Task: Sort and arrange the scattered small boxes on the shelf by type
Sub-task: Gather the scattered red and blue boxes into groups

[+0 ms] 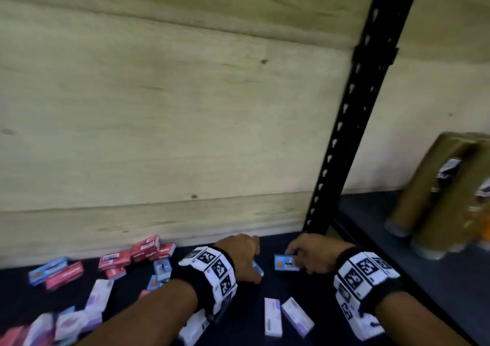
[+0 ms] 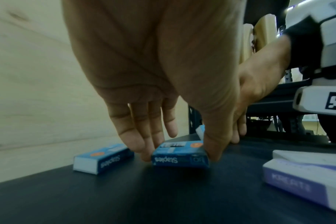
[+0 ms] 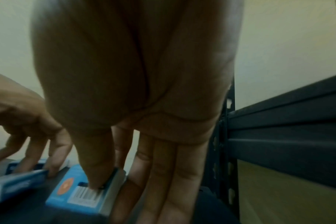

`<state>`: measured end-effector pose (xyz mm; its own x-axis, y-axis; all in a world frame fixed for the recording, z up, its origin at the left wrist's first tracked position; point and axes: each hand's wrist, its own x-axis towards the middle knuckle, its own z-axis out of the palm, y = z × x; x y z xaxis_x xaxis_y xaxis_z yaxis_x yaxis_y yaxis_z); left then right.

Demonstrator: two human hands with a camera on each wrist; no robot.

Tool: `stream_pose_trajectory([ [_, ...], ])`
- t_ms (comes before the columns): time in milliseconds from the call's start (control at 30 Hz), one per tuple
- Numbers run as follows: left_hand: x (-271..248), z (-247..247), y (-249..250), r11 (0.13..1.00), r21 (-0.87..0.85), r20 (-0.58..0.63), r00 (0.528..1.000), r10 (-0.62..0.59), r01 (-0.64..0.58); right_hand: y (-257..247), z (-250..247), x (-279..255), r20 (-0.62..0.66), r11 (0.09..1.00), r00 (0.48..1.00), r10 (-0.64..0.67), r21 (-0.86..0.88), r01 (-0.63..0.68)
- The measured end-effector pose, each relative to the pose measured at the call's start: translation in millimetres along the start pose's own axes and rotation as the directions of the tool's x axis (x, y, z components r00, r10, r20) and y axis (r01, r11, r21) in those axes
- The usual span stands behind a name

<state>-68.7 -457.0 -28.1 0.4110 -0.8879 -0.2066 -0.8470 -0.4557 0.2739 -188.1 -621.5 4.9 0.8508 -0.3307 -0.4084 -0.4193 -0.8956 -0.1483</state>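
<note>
Small boxes lie scattered on a dark shelf point(image 1: 313, 287): blue, red and white-purple ones. My left hand point(image 1: 245, 256) reaches down and pinches a blue staples box point(image 2: 179, 155) between its fingers and thumb, the box lying flat on the shelf. A second blue staples box point(image 2: 104, 158) lies just left of it. My right hand point(image 1: 307, 258) grips another blue box point(image 1: 285, 263) near the back wall; in the right wrist view its thumb presses on top of that blue box point(image 3: 67, 191) with the fingers along its side.
Red boxes point(image 1: 145, 249) are piled at the back left, and white-purple boxes point(image 1: 273, 316) lie near the front. A black perforated post point(image 1: 352, 112) rises right of my hands. Gold wrapped tubes point(image 1: 437, 194) stand on the neighbouring shelf. A wooden panel point(image 1: 159, 107) closes the back.
</note>
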Motion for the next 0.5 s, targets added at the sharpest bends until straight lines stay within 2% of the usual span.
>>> stream_pose_trajectory([
  [67,8,4,-1,0.999,0.018,-0.016,0.999,-0.029,0.029,-1,2,1,-0.006,0.998,0.998,-0.056,-0.027,0.056],
  [200,13,7,-2,0.993,0.076,-0.014,0.996,-0.092,0.093,-3,10,10,0.019,0.996,0.996,-0.085,-0.001,0.085],
  [367,-2,5,-10,0.984,0.133,-0.081,0.991,-0.109,0.119,-5,14,17,0.009,0.997,0.998,-0.06,-0.053,0.06],
  [500,-36,-11,-30,0.98,0.163,-0.093,0.991,-0.101,0.115,-14,10,12,0.026,0.992,0.999,-0.023,-0.126,0.026],
])
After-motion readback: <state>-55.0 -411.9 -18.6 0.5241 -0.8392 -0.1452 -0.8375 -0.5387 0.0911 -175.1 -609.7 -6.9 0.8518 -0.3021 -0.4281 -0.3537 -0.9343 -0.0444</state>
